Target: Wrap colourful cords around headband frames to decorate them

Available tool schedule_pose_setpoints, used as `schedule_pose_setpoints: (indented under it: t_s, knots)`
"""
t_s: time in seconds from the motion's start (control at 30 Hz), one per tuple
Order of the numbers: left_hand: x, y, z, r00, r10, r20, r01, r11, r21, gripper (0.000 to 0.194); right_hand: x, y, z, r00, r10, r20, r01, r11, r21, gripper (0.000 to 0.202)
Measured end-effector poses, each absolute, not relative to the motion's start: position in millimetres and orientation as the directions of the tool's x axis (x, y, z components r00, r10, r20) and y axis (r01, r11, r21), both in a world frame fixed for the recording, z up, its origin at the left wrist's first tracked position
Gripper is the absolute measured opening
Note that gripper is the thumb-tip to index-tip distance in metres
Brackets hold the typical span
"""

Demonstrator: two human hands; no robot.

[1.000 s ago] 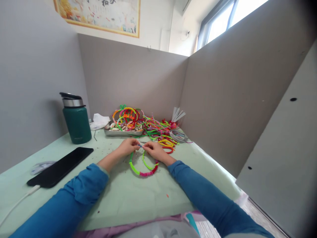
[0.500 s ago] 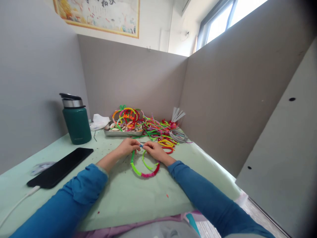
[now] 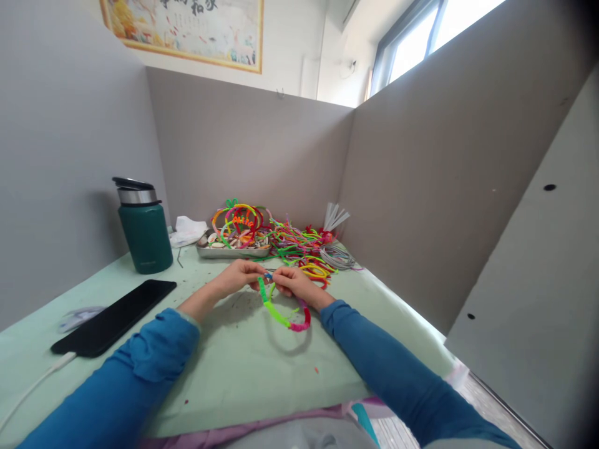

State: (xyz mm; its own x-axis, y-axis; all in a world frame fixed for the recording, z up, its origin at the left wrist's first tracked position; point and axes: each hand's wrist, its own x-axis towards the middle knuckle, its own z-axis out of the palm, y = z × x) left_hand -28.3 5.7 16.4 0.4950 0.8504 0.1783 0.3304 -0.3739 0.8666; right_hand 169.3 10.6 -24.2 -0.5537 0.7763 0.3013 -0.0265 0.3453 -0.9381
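A fuzzy pipe-cleaner hoop [image 3: 279,315] in green, yellow-green, pink and red hangs below my two hands over the table. My left hand [image 3: 242,277] is closed in a pinch at the hoop's upper left, beside its green end. Close by, my right hand [image 3: 296,285] pinches at a small blue piece [image 3: 268,276] between the fingertips of both hands. A thin yellow-green pipe cleaner [image 3: 272,291] curves down inside the hoop. My fingers partly hide the blue piece and the hoop's top.
Behind my hands, a metal tray [image 3: 234,253] holds wooden pieces and colourful hoops. Right of it lie a pile of pipe cleaners [image 3: 299,240], grey wire coils [image 3: 337,256] and white strips [image 3: 334,217]. A green bottle [image 3: 146,237] and a black phone [image 3: 116,317] are at left. Grey partitions [image 3: 253,137] enclose the table.
The hoop has swung to the right and turned more edge-on, lifting somewhat from the table. Both hands stay pinched together at nearly the same place.
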Motion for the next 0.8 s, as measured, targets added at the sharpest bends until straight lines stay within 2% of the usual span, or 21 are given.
schedule_pose_setpoints:
  t_s: [0.23, 0.47, 0.6, 0.8]
  knots:
    - [-30.1, 10.1, 10.9, 0.475, 0.854, 0.212, 0.316, -0.389, 0.865, 0.031, 169.2, 8.4, -21.7, -0.602, 0.761, 0.242, -0.093, 0.234, -0.968, 0.028]
    - [-25.5, 4.2, 16.4, 0.421, 0.898, 0.132, 0.383, -0.307, 0.871, 0.035, 167.7, 16.5, -30.2, -0.512, 0.805, 0.299, -0.012, 0.342, -0.940, 0.027]
    - [-25.6, 1.3, 17.4, 0.459, 0.884, 0.087, 0.401, -0.294, 0.868, 0.039, 167.8, 13.7, -28.6, -0.506, 0.804, 0.313, 0.072, 0.400, -0.914, 0.028]
    - [-29.4, 6.6, 9.9, 0.423, 0.905, 0.032, 0.420, -0.228, 0.878, 0.039, 164.5, 8.6, -25.4, -0.497, 0.809, 0.315, 0.192, 0.456, -0.869, 0.026]
